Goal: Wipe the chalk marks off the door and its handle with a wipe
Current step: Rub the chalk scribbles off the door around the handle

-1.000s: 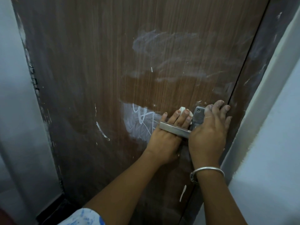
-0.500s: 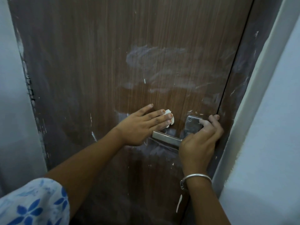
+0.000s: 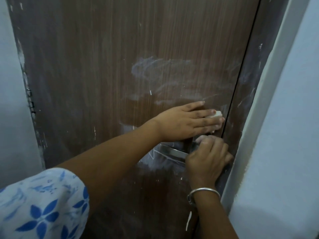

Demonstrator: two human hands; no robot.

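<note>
A brown wooden door fills the head view, with smeared white chalk across its middle. My left hand lies flat on the door just above the handle, fingers straight, pressing a small white wipe near the door's right edge. The metal lever handle runs below that hand, with chalk scribbles behind and under it. My right hand grips the handle's right end, fingers curled, hiding the plate.
A dark door frame and a pale wall edge stand right of the door. Pale wall borders the left side. A white streak marks the door low down.
My left hand has slid with the wipe from left of the handle up and to the right, toward the door's edge. My right hand stays on the handle's end.
</note>
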